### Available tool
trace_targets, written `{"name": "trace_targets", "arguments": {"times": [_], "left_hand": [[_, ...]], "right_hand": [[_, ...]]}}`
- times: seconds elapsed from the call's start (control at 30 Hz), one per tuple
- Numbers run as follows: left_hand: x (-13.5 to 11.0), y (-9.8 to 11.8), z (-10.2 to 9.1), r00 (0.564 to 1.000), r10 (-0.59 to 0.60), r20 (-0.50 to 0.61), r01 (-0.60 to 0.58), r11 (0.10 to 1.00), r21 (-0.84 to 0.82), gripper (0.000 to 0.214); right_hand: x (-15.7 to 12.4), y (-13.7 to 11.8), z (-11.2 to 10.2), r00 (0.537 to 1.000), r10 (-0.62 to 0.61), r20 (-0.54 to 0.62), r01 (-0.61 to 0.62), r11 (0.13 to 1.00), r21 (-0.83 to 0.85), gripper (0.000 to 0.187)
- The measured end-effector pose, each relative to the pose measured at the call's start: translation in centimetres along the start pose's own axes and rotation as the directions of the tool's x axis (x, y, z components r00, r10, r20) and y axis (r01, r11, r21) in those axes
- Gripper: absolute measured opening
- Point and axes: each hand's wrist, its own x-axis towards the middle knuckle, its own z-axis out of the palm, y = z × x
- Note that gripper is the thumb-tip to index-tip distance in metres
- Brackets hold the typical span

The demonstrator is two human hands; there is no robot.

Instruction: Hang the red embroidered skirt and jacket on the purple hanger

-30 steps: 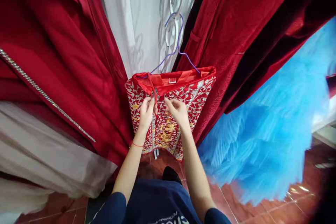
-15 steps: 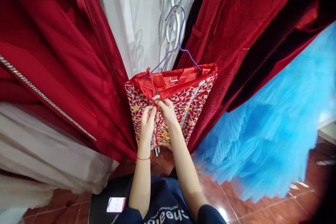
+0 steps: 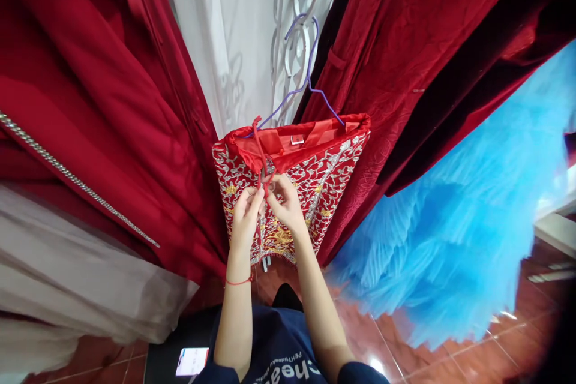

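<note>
A red garment with silver and gold embroidery hangs from a purple wire hanger in front of me. A thin red cord runs down from its red satin waistband. My left hand pinches this cord just below the band. My right hand is closed on the same cord right beside it, fingertips almost touching the left. A red thread bracelet sits on my left wrist.
Dark red gowns hang to the left and right. A bright blue tulle skirt fills the right side. A white curtain and scrolled white metalwork are behind. A phone lies on a dark mat on the red tiled floor.
Both hands first rose from the embroidered front to the red cord at the waistband, then settled slightly lower, still pinching the cord. The view shifted a little.
</note>
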Motion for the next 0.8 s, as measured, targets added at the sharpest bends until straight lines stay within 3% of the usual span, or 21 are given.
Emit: {"name": "trace_targets", "arguments": {"times": [0.1, 0.2, 0.27, 0.33, 0.4, 0.43, 0.5, 0.57, 0.63, 0.7, 0.8], "left_hand": [[0.6, 0.3, -0.5, 1.0, 0.024, -0.019, -0.023, 0.999, 0.039, 0.035], [1.2, 0.7, -0.7, 1.0, 0.026, 0.004, -0.026, 0.998, 0.049, 0.034], [1.5, 0.9, -0.6, 1.0, 0.01, 0.012, -0.01, 0.999, 0.038, 0.033], [2.0, 1.0, -0.5, 1.0, 0.002, 0.011, -0.003, 0.999, 0.034, 0.032], [2.7, 1.1, -0.5, 1.0, 0.012, 0.004, -0.012, 0.999, 0.048, 0.031], [3.1, 1.1, -0.4, 1.0, 0.011, 0.008, -0.011, 0.998, 0.06, 0.03], [4.0, 1.1, -0.4, 0.999, -0.017, 0.042, 0.014, 0.996, 0.085, 0.031], [4.8, 1.2, -0.3, 0.993, -0.053, 0.106, 0.04, 0.992, 0.117, 0.031], [5.5, 1.5, -0.2, 0.985, -0.066, 0.161, 0.041, 0.987, 0.155, 0.031], [6.1, 2.0, -0.2, 0.981, -0.069, 0.183, 0.036, 0.984, 0.175, 0.03], [6.8, 2.9, -0.3, 0.975, -0.099, 0.201, 0.073, 0.988, 0.133, 0.028]], "right_hand": [[-0.5, -0.1, 0.2, 0.998, -0.023, 0.057, 0.032, 0.985, -0.171, 0.015], [-0.9, 1.3, -0.2, 0.975, 0.161, 0.151, -0.092, 0.919, -0.384, 0.024], [-1.1, 2.8, -0.8, 0.906, 0.373, 0.198, -0.209, 0.805, -0.555, 0.024], [-1.1, 4.1, -1.6, 0.797, 0.561, 0.224, -0.283, 0.674, -0.682, 0.021], [-0.8, 4.6, -2.4, 0.714, 0.655, 0.248, -0.313, 0.615, -0.723, 0.017], [-0.5, 4.6, -2.7, 0.703, 0.658, 0.271, -0.316, 0.63, -0.709, 0.019], [0.4, 3.8, -3.1, 0.75, 0.575, 0.327, -0.292, 0.732, -0.616, 0.031], [1.6, 2.5, -3.2, 0.865, 0.379, 0.328, -0.208, 0.867, -0.453, 0.038], [2.8, 1.3, -3.2, 0.958, 0.148, 0.244, -0.071, 0.952, -0.298, 0.037], [3.9, 0.5, -3.0, 0.987, 0.011, 0.159, 0.016, 0.987, -0.163, 0.03], [5.4, 0.1, -3.1, 0.988, 0.048, 0.147, -0.057, 0.997, 0.059, 0.019]]}}
